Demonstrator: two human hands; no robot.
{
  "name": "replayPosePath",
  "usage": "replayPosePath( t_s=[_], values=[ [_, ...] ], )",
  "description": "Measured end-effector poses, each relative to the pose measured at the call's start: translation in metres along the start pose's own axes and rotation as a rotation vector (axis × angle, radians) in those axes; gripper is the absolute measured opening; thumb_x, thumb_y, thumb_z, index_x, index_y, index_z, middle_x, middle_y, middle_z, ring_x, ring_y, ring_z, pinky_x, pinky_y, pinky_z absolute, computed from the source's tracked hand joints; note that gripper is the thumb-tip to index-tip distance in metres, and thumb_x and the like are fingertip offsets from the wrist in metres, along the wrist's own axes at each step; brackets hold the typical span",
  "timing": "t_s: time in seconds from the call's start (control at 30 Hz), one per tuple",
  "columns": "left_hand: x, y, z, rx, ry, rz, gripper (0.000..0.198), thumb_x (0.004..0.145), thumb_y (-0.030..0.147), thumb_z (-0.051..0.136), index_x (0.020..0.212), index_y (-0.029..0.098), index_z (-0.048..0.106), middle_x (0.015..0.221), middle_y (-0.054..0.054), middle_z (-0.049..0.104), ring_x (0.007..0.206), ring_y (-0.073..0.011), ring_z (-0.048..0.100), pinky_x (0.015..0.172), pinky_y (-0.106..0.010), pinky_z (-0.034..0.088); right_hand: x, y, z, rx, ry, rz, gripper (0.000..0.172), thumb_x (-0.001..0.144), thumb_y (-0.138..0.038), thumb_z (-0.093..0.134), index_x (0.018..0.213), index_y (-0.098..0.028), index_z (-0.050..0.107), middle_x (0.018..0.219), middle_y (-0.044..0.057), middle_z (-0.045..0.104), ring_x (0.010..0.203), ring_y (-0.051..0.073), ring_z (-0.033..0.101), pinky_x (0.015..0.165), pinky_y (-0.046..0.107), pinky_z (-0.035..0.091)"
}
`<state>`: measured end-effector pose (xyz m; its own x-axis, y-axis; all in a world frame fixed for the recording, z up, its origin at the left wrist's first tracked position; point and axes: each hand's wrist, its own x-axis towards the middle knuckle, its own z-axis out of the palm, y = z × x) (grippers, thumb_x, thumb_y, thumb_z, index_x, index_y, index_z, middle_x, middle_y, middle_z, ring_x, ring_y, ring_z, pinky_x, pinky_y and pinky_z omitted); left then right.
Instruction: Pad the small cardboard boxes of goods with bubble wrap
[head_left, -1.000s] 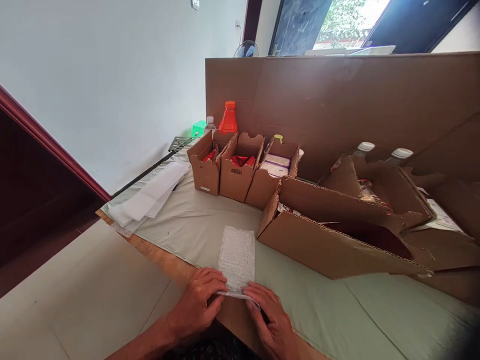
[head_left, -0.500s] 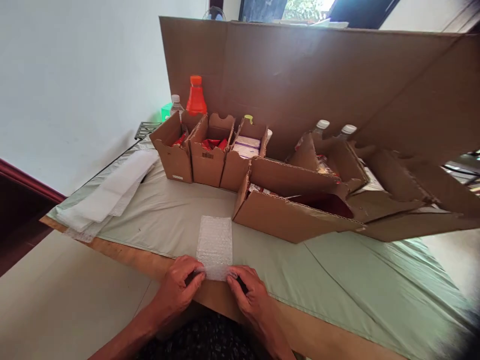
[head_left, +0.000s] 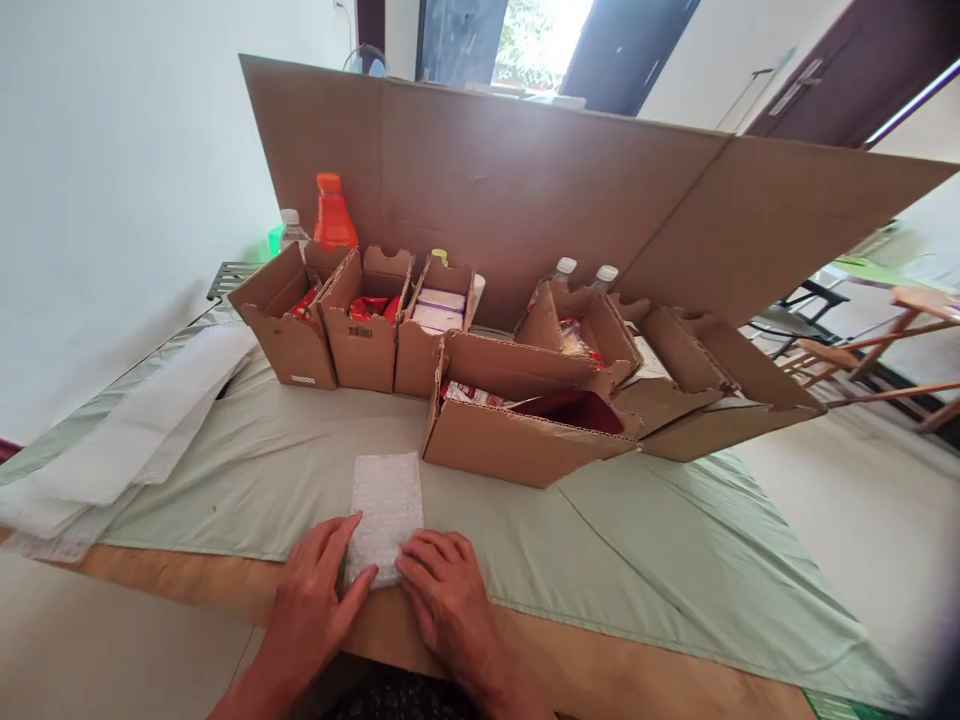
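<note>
A small flat rectangle of clear bubble wrap point(head_left: 386, 500) lies on the green cloth near the table's front edge; whether anything is inside it I cannot tell. My left hand point(head_left: 319, 585) is open at its lower left corner, index finger along the left edge and thumb on the bottom, a gap between them. Over the lower right edge curls my right hand point(head_left: 446, 600), fingers close together, with the edge under its fingertips.
Long bubble wrap strips point(head_left: 142, 430) lie at the left. A low cardboard box point(head_left: 517, 430) with packets stands just behind the small piece. Further cardboard bins point(head_left: 360, 350), an orange bottle point(head_left: 334, 215) and a tall cardboard panel point(head_left: 480, 190) stand behind.
My hands have gone from pinching both lower corners to lying further up along the sides of the bubble wrap. The view has swung to the right.
</note>
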<state>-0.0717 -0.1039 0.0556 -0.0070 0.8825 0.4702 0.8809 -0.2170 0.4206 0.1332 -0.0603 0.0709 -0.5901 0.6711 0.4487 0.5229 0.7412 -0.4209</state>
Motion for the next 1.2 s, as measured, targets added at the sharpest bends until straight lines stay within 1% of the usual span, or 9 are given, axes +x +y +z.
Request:
replayPosePath(
  t_s=[0.1, 0.2, 0.27, 0.4, 0.53, 0.73, 0.9, 1.03, 1.2],
  values=[
    [-0.001, 0.003, -0.008, -0.047, -0.025, 0.131, 0.043, 0.092, 0.031, 0.061, 0.134, 0.02, 0.056, 0.132, -0.013, 0.064, 0.119, -0.0285, 0.06, 0.099, -0.043, 0.049, 0.007, 0.007, 0.002, 0.081, -0.02, 0.045, 0.024, 0.09, -0.004, 0.054, 0.101, -0.02, 0.067, 0.091, 0.005, 0.074, 0.09, 0.02, 0.065, 0.084, 0.037, 0.048],
    [0.001, 0.006, -0.012, -0.146, -0.072, 0.144, 0.026, 0.094, 0.02, 0.057, 0.119, 0.023, 0.064, 0.103, -0.005, 0.073, 0.097, -0.0215, 0.067, 0.087, -0.036, 0.052, 0.012, 0.012, -0.001, 0.167, -0.083, 0.095, 0.021, 0.093, -0.008, 0.055, 0.101, -0.022, 0.069, 0.085, 0.002, 0.075, 0.08, 0.018, 0.065, 0.078, 0.034, 0.048],
    [0.005, 0.006, -0.01, -0.184, -0.091, 0.067, 0.02, 0.096, 0.018, 0.054, 0.111, 0.022, 0.066, 0.086, -0.002, 0.073, 0.08, -0.0188, 0.067, 0.075, -0.032, 0.052, 0.015, 0.015, -0.004, 0.187, -0.061, 0.125, 0.019, 0.095, -0.012, 0.055, 0.104, -0.021, 0.069, 0.09, 0.003, 0.076, 0.082, 0.019, 0.066, 0.079, 0.034, 0.049],
    [0.018, -0.001, 0.001, -0.135, -0.118, -0.031, 0.019, 0.096, 0.023, 0.054, 0.108, 0.02, 0.068, 0.087, -0.004, 0.075, 0.076, -0.0199, 0.068, 0.072, -0.033, 0.053, 0.015, 0.018, -0.01, 0.101, 0.086, 0.125, 0.022, 0.095, -0.014, 0.055, 0.113, -0.019, 0.066, 0.11, 0.01, 0.072, 0.098, 0.023, 0.065, 0.085, 0.039, 0.049],
    [0.031, -0.009, 0.012, -0.031, -0.126, -0.021, 0.022, 0.097, 0.024, 0.052, 0.112, 0.019, 0.067, 0.094, -0.006, 0.076, 0.079, -0.0223, 0.069, 0.074, -0.037, 0.054, 0.016, 0.02, -0.01, 0.029, -0.048, 0.05, 0.032, 0.087, -0.011, 0.062, 0.117, -0.02, 0.064, 0.123, 0.011, 0.068, 0.111, 0.028, 0.061, 0.091, 0.044, 0.049],
    [0.029, -0.005, -0.002, -0.082, -0.065, 0.071, 0.025, 0.095, 0.026, 0.059, 0.119, 0.018, 0.063, 0.116, -0.013, 0.067, 0.108, -0.0261, 0.063, 0.092, -0.042, 0.052, 0.021, 0.027, -0.001, 0.078, -0.05, 0.099, 0.025, 0.09, -0.011, 0.061, 0.112, -0.022, 0.066, 0.105, 0.006, 0.075, 0.1, 0.024, 0.064, 0.088, 0.041, 0.048],
    [0.026, -0.005, -0.002, -0.139, -0.146, 0.092, 0.019, 0.096, 0.019, 0.055, 0.113, 0.02, 0.064, 0.098, -0.006, 0.072, 0.095, -0.0222, 0.064, 0.087, -0.04, 0.05, 0.015, 0.02, -0.012, 0.134, -0.084, 0.163, 0.027, 0.091, -0.013, 0.062, 0.117, -0.021, 0.064, 0.107, 0.007, 0.074, 0.101, 0.025, 0.062, 0.089, 0.042, 0.048],
    [0.033, -0.008, 0.013, -0.068, -0.098, 0.03, 0.019, 0.098, 0.025, 0.053, 0.11, 0.019, 0.067, 0.093, -0.007, 0.072, 0.088, -0.0234, 0.064, 0.083, -0.041, 0.052, 0.021, 0.013, -0.012, -0.042, -0.132, 0.096, 0.04, 0.086, -0.015, 0.067, 0.126, -0.02, 0.062, 0.131, 0.014, 0.065, 0.114, 0.031, 0.058, 0.093, 0.048, 0.046],
    [0.024, -0.001, 0.0, -0.18, 0.064, -0.283, 0.031, 0.094, 0.038, 0.058, 0.116, 0.018, 0.066, 0.11, -0.012, 0.069, 0.1, -0.0256, 0.067, 0.089, -0.043, 0.055, 0.036, 0.022, 0.0, 0.002, -0.127, 0.131, 0.023, 0.089, -0.01, 0.063, 0.107, -0.022, 0.07, 0.11, 0.008, 0.075, 0.101, 0.026, 0.065, 0.089, 0.043, 0.048]
  ],
)
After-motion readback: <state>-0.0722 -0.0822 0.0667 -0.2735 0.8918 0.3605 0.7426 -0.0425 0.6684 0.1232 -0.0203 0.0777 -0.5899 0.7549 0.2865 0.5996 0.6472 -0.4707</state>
